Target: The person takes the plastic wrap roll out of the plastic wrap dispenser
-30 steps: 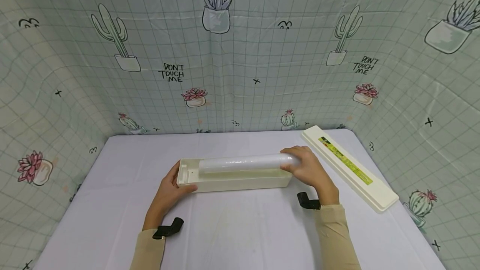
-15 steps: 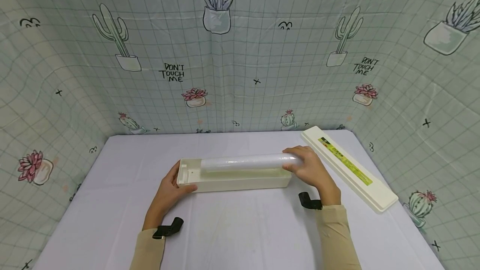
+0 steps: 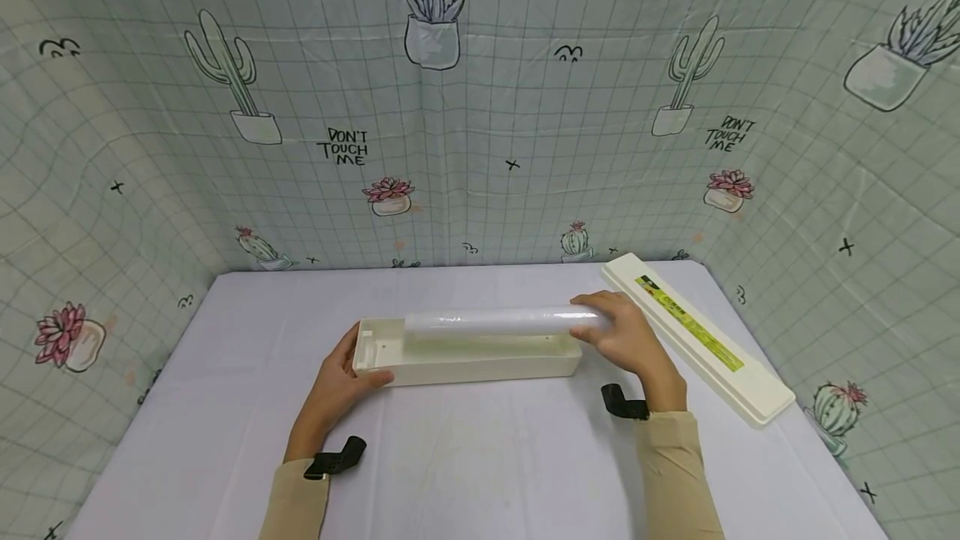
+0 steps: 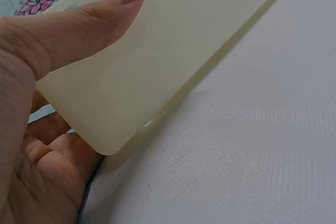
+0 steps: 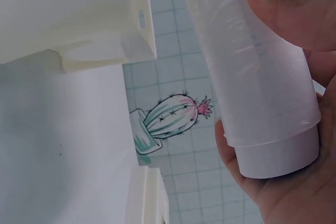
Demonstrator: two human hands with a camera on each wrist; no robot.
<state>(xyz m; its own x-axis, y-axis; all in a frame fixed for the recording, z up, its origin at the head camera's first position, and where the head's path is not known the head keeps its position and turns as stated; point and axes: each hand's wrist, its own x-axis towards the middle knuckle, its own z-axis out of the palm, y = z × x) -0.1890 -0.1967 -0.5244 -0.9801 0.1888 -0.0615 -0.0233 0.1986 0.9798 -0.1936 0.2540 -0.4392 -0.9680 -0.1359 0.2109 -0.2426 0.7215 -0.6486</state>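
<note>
Slightly rightward, the roll (image 3: 487, 322) has shifted with the right hand (image 3: 624, 336), which grips its right end; the roll extends over the box (image 3: 480, 370). The left hand (image 3: 345, 380) clasps the box's left end on the desk (image 3: 480, 465); the lid (image 3: 697, 337) lies at right.

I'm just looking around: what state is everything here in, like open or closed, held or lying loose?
White box: uncovered, open side up.
Clear roll: held, its right end clear of the box; whether its left end touches the box, I can't tell.
Lid: off the box, lying label side up on the table.
Left hand: gripping the box's left end.
Right hand: gripping the roll's right end.
</note>
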